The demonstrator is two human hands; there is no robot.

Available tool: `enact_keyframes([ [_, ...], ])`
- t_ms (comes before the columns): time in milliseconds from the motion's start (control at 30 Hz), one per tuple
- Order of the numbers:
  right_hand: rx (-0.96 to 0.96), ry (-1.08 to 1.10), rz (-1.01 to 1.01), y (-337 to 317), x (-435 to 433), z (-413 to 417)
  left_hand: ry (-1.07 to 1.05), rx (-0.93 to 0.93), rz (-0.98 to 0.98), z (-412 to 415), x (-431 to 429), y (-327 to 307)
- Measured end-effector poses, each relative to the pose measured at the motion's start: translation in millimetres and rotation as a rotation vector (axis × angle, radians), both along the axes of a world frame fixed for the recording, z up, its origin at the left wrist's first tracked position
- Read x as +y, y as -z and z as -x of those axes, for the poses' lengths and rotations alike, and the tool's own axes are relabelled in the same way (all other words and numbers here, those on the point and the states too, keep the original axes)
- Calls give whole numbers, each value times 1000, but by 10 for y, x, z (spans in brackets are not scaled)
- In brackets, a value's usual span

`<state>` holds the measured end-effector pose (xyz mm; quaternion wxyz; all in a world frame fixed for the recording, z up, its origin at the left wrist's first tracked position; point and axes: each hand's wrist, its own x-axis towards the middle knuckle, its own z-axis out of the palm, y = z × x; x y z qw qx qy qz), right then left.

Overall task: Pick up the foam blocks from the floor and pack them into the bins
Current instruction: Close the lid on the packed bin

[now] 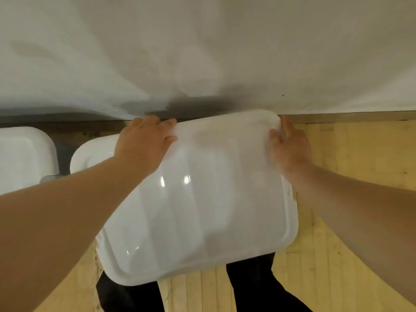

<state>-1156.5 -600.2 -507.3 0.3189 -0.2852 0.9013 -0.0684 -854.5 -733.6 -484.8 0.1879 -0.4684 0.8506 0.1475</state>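
Observation:
A large white glossy bin lid [198, 199] fills the middle of the head view, tilted slightly clockwise, its far edge close to the white wall. My left hand [144, 143] grips its far left corner, fingers curled over the rim. The far right corner is held by my right hand [290, 145], thumb on top. The bin under the lid is hidden. No foam blocks are in sight.
Two more white lidded bins [22, 154] [94, 154] stand against the wall at the left, the nearer one partly under my left arm. The white wall [202, 52] fills the top half. Yellow wooden floor [349, 165] lies to the right and below. My dark trouser legs [252, 289] show beneath the lid.

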Motion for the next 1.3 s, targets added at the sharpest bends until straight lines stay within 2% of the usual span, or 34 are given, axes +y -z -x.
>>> enact_keyframes([
  [100, -73, 6, -53, 322, 123, -202, -134, -148, -129, 63, 180, 466],
  [200, -34, -5, -19, 454, 224, -308, -185, -246, -182, 115, 332, 653],
  [500, 89, -56, 39, 532, 167, -274, -147, -229, -148, 128, 214, 651],
  [700, 33, -45, 95, 536, 231, -207, -77, -86, -52, 63, 153, 666],
  [867, -24, -11, 176, 550, 259, -129, -106, 1, -37, 51, 88, 698],
  [1067, 40, -10, 232, 487, 197, -156, -106, 93, 30, 134, -1, 682],
  [1300, -20, 71, 165, 669, 206, -40, -151, 58, -11, 352, -18, 836],
])
